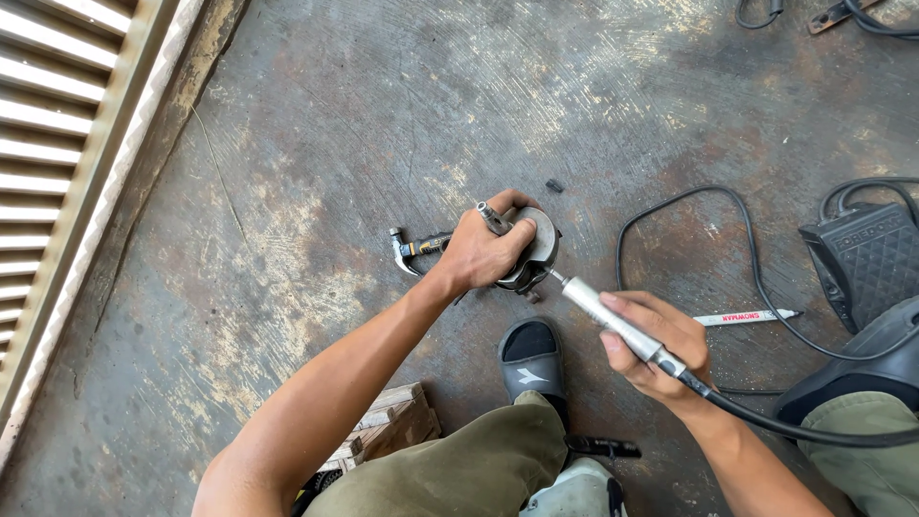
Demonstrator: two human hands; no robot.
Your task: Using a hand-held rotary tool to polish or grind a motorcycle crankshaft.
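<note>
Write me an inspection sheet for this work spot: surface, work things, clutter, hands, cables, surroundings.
Surface: stained, scuffed concrete floor.
Work things: round metal part on the floor; silver rotary handpiece with its tip at the part's edge.
Clutter: hammer left of the part, white marker, small dark scrap, wooden block.
Hands: left hand grips the metal part; right hand holds the handpiece.
Cables: thick black hose runs from the handpiece; thin black cord loops across the floor.
Surroundings: black foot pedal at right, slatted metal panel at left, black sandal by the part.
</note>
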